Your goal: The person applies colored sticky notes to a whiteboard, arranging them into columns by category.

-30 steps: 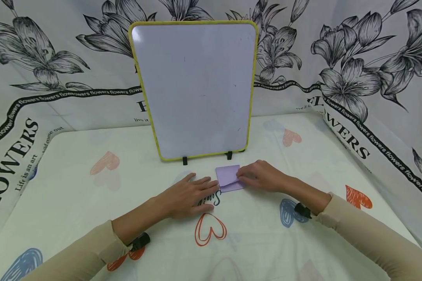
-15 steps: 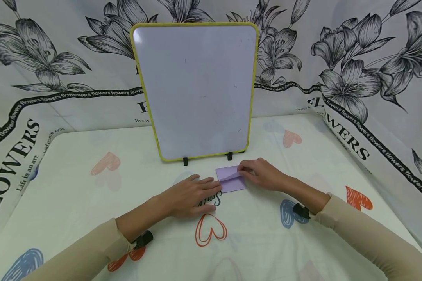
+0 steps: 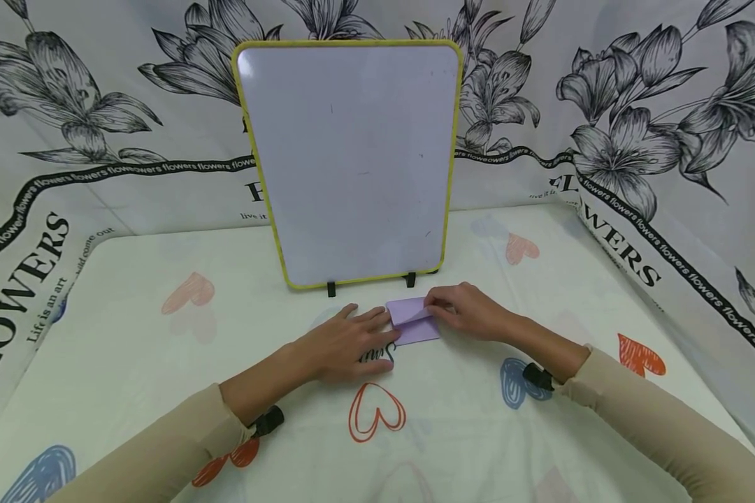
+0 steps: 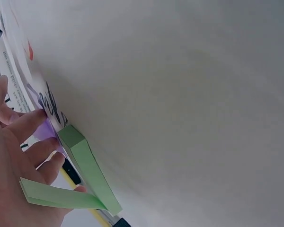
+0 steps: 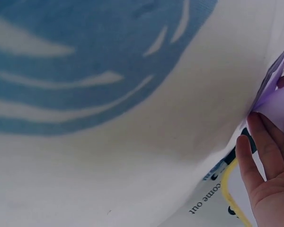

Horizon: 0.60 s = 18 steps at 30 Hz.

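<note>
We see the purple paper [image 3: 409, 314] before the whiteboard [image 3: 352, 164]; the right hand [image 3: 468, 311] pinches its flap, hiding the far right corner, while the left hand [image 3: 349, 347], fingers spread, partly covers its left edge.

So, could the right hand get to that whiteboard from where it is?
Probably yes: the right hand is near the whiteboard, with no object visible between them. It pinches the purple paper, though, so it would likely need to let go first.

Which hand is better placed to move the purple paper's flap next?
Probably the right hand: it pinches the right end of the flap, while the left hand has its fingers spread at the left edge of the paper.
</note>
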Each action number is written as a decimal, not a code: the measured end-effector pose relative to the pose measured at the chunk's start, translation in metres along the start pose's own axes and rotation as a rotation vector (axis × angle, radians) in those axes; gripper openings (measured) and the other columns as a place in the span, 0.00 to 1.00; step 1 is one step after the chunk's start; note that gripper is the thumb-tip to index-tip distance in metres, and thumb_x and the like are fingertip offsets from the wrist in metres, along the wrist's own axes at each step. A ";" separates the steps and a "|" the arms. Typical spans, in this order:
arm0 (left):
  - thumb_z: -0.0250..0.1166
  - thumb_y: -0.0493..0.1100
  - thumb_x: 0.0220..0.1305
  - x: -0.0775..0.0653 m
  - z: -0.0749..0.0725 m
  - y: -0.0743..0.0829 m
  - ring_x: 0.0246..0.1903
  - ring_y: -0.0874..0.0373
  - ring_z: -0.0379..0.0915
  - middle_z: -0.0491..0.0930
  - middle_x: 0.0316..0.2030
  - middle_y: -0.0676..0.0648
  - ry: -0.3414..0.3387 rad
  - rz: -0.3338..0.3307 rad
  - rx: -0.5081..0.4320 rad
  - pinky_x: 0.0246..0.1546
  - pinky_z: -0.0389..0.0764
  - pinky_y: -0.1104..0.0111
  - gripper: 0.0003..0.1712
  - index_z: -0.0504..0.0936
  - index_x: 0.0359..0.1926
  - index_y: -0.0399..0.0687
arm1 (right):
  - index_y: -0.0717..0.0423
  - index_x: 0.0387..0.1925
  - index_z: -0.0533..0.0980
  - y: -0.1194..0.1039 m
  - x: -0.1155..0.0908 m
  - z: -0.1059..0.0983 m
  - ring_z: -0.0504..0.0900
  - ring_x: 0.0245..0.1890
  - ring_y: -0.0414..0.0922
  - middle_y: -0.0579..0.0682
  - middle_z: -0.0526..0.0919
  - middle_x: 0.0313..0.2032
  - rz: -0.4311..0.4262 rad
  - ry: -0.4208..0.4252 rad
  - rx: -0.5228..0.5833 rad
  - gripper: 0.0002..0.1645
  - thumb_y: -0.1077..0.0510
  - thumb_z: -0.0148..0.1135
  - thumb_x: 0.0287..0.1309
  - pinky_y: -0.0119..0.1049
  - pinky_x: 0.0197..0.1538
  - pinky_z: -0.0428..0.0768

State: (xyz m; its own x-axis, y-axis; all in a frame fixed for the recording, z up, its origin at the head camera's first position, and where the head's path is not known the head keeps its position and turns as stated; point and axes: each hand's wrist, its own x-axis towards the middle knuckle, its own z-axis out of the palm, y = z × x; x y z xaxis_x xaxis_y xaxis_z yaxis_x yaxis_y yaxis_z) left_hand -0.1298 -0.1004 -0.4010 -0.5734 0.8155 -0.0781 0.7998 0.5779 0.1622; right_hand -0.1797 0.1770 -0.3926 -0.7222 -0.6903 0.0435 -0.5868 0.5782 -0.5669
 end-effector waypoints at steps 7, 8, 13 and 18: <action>0.49 0.65 0.73 0.005 -0.002 -0.002 0.72 0.47 0.57 0.66 0.70 0.44 -0.002 -0.007 -0.034 0.64 0.62 0.40 0.31 0.74 0.68 0.57 | 0.54 0.41 0.82 -0.001 0.000 -0.001 0.83 0.42 0.39 0.46 0.87 0.41 0.013 -0.010 0.010 0.06 0.62 0.61 0.66 0.41 0.48 0.81; 0.49 0.65 0.73 0.006 -0.001 -0.002 0.71 0.48 0.58 0.68 0.69 0.45 0.004 -0.004 -0.035 0.63 0.64 0.40 0.31 0.75 0.67 0.57 | 0.55 0.42 0.82 -0.001 0.000 -0.002 0.84 0.43 0.40 0.47 0.87 0.42 0.015 -0.010 0.014 0.06 0.63 0.61 0.66 0.41 0.49 0.81; 0.51 0.64 0.72 0.008 -0.002 -0.003 0.68 0.50 0.63 0.73 0.63 0.47 0.032 0.014 -0.043 0.57 0.70 0.45 0.28 0.77 0.64 0.58 | 0.56 0.43 0.82 -0.003 0.000 -0.006 0.86 0.45 0.43 0.48 0.87 0.42 0.027 0.001 0.021 0.07 0.63 0.62 0.66 0.42 0.49 0.82; 0.53 0.63 0.71 0.008 -0.003 -0.003 0.67 0.49 0.65 0.74 0.62 0.46 0.047 0.017 -0.049 0.56 0.71 0.46 0.27 0.78 0.62 0.57 | 0.57 0.42 0.83 -0.003 0.002 -0.009 0.87 0.44 0.44 0.49 0.88 0.41 0.036 0.037 0.018 0.06 0.64 0.63 0.65 0.43 0.49 0.83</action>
State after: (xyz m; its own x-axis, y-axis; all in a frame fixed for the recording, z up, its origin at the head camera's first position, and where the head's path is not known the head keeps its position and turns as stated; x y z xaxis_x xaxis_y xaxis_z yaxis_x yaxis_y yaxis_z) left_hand -0.1374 -0.0955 -0.3990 -0.5681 0.8224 -0.0286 0.8008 0.5605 0.2110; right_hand -0.1828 0.1777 -0.3831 -0.7558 -0.6527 0.0532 -0.5539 0.5939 -0.5835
